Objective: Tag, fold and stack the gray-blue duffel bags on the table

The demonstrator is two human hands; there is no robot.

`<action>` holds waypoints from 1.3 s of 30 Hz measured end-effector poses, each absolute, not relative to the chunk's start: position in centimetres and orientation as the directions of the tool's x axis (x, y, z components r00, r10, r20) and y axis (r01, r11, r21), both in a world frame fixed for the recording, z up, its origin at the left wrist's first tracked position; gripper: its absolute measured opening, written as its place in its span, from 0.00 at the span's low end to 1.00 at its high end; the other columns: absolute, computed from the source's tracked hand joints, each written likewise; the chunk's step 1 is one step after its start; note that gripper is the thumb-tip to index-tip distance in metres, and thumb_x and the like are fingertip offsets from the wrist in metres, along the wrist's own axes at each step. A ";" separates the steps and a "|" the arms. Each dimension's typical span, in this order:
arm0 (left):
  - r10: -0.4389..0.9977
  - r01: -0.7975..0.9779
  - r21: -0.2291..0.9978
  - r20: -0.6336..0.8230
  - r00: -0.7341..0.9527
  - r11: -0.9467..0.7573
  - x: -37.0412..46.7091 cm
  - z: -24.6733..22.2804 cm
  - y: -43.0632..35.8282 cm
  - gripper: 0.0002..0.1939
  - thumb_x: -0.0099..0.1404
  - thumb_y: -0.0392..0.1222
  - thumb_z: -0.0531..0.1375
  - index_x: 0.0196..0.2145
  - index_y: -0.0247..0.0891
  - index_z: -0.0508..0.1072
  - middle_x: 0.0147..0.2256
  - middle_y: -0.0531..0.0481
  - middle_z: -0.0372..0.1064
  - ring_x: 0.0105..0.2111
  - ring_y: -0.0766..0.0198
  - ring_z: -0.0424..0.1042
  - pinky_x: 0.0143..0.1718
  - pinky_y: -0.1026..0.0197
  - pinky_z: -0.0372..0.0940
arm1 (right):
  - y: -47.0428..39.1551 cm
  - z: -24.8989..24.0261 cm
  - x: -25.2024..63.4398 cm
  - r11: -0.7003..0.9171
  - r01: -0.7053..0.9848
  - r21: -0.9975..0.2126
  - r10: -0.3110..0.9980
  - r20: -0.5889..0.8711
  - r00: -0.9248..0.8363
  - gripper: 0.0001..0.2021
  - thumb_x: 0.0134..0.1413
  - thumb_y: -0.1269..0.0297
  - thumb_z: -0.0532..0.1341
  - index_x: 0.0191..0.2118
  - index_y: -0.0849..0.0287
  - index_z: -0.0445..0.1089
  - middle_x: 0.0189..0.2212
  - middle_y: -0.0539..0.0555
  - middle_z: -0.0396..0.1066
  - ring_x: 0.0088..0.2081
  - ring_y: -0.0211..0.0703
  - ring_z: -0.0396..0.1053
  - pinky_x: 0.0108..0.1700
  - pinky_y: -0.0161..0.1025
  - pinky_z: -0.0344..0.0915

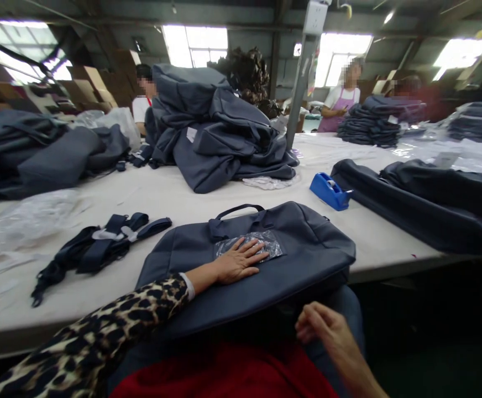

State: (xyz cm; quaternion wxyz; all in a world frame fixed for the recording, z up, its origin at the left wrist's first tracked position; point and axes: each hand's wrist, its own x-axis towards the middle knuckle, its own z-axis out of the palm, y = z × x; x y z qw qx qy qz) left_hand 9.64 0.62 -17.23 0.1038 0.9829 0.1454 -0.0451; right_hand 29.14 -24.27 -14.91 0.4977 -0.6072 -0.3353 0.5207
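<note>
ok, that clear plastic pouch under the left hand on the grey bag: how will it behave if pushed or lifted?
Probably floppy: the clear pouch looks crinkled and thin. Likely very light, lying flat on the grey bag. It may slide on the smooth fabric; the left hand lies flat on it. The right hand is off it.

Bag factory: piled bags (220,132), packing table (162,193).

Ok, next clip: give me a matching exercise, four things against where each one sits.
Things:
1. left hand
2. right hand
3. tape dispenser
4. strap bundle

Places:
A. table, left of the flat bag
B. flat on the clear packet on the bag
C. below the bag's near edge
D. table, right of the bag pile

Pairs: 1-B, 2-C, 3-D, 4-A
</note>
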 end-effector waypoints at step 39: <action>0.795 0.681 0.508 0.014 0.606 -0.528 9.4 -12.3 -3.2 0.26 0.70 0.51 0.53 0.63 0.42 0.62 0.66 0.43 0.55 0.65 0.48 0.53 0.65 0.40 0.48 | -17.4 -17.6 23.9 -0.132 -0.525 -0.841 0.743 -0.434 0.509 0.30 0.37 0.50 0.73 0.45 0.65 0.75 0.46 0.59 0.77 0.51 0.56 0.72 0.53 0.46 0.71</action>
